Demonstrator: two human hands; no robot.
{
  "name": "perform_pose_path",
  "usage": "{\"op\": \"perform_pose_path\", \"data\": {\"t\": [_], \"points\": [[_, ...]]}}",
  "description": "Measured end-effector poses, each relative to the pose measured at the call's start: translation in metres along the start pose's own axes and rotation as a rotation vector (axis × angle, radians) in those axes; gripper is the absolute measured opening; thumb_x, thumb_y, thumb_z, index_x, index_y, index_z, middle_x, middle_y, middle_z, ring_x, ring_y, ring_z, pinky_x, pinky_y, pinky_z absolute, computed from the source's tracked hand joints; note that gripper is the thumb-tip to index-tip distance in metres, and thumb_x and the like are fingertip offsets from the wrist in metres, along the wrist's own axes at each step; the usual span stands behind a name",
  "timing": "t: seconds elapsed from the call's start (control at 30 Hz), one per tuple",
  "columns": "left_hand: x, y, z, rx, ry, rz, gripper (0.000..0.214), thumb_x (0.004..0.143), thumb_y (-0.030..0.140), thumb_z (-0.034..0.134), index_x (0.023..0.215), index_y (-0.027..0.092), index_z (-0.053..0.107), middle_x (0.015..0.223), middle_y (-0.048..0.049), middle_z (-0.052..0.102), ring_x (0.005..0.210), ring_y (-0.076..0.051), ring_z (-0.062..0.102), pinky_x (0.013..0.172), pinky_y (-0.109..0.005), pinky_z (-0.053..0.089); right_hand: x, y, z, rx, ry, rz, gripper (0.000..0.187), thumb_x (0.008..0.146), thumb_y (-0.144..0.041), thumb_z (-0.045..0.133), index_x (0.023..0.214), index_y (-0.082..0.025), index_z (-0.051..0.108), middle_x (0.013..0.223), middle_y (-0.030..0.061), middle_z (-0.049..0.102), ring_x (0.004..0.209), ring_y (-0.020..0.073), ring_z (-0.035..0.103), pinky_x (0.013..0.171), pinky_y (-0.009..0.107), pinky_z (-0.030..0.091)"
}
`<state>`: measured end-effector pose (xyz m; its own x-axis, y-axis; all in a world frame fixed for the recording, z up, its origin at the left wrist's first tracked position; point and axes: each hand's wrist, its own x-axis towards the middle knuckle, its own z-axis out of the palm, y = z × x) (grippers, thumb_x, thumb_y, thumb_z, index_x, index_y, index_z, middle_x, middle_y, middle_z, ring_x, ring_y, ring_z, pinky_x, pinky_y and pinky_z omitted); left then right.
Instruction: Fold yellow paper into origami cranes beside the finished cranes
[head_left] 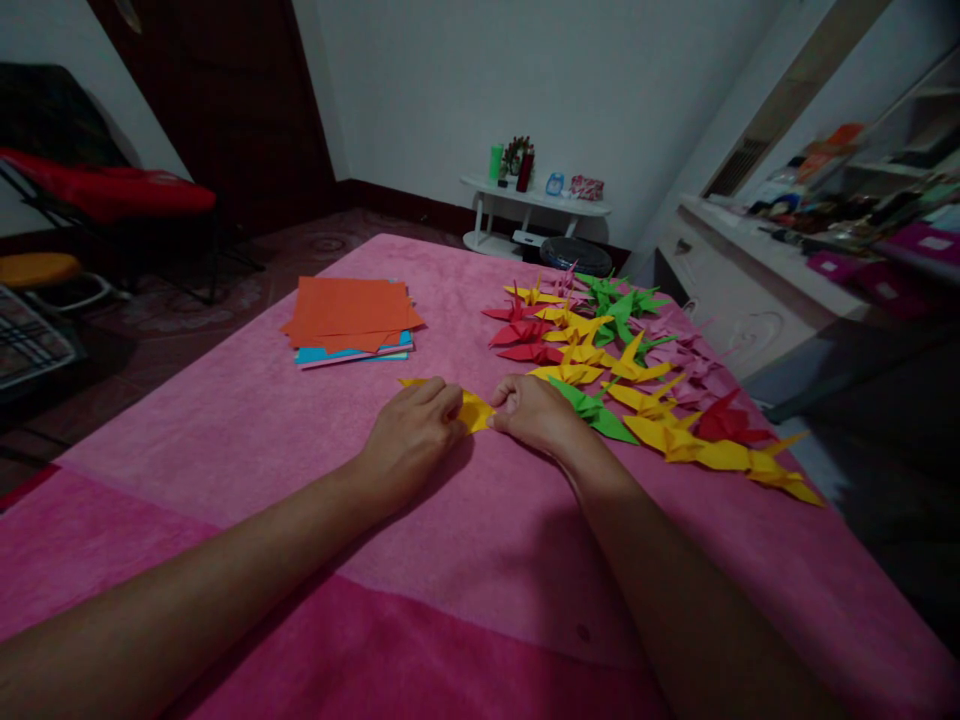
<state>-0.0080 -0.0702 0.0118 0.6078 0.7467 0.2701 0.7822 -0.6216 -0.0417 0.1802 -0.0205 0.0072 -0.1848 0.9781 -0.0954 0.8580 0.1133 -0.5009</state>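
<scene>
Between my two hands is a folded piece of yellow origami paper, low over the pink cloth. My left hand is closed on its left part, covering much of it; a yellow tip sticks out beyond the knuckles. With thumb and fingers pinched, my right hand grips the paper's right corner. Just right of that hand lies a green paper crane. Beyond the left hand rests a stack of square paper sheets, orange on top with blue and pink edges below.
Yellow cranes, red cranes and several green and pink ones crowd the right side of the pink-covered table. A white shelf stands at the back wall, a cluttered dresser at right, a red chair at left.
</scene>
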Motion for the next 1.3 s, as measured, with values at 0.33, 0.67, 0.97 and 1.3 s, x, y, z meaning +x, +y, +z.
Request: {"op": "perform_pose_path", "data": {"t": [0.33, 0.67, 0.97, 1.3], "points": [[-0.015, 0.006, 0.007, -0.023, -0.006, -0.049, 0.025, 0.095, 0.023, 0.043, 0.086, 0.017, 0.065, 0.087, -0.0068, 0.059, 0.079, -0.019, 0.052, 0.064, -0.032, 0.037, -0.003, -0.006, -0.006, -0.094, -0.053, 0.019, 0.014, 0.066, -0.03, 0.067, 0.057, -0.02, 0.064, 0.056, 0.0035, 0.062, 0.05, 0.013, 0.05, 0.047, 0.026, 0.026], [-0.009, 0.002, 0.006, -0.046, 0.124, -0.095, 0.022, 0.089, 0.035, 0.055, 0.09, 0.018, 0.069, 0.088, -0.0088, 0.066, 0.083, -0.022, 0.055, 0.069, -0.035, 0.039, -0.014, -0.017, -0.015, 0.673, -0.253, 0.069, 0.029, 0.068, -0.026, 0.058, 0.041, -0.018, 0.05, 0.031, -0.004, 0.044, 0.031, 0.0059, 0.031, 0.036, 0.021, 0.02], [0.001, -0.018, 0.002, -0.791, 0.462, -0.356, 0.015, 0.087, 0.027, 0.058, 0.087, 0.018, 0.071, 0.078, -0.0052, 0.07, 0.069, -0.015, 0.06, 0.063, -0.026, 0.044, -0.017, -0.037, -0.018, 1.07, -0.02, -0.066, 0.035, 0.071, -0.05, 0.071, 0.067, -0.017, 0.061, 0.058, -0.0012, 0.06, 0.04, 0.0062, 0.04, 0.037, 0.02, 0.026], [0.012, -0.023, 0.006, -2.04, 0.499, -0.817, 0.029, 0.063, 0.026, 0.084, 0.082, 0.011, 0.068, 0.069, -0.0034, 0.07, 0.056, -0.007, 0.061, 0.052, -0.014, 0.047, -0.007, -0.028, -0.001, 1.316, 0.094, 0.066, 0.047, 0.064, -0.05, 0.079, 0.098, -0.022, 0.065, 0.089, 0.0038, 0.07, 0.073, 0.0165, 0.066, 0.064, 0.027, 0.052]]}}
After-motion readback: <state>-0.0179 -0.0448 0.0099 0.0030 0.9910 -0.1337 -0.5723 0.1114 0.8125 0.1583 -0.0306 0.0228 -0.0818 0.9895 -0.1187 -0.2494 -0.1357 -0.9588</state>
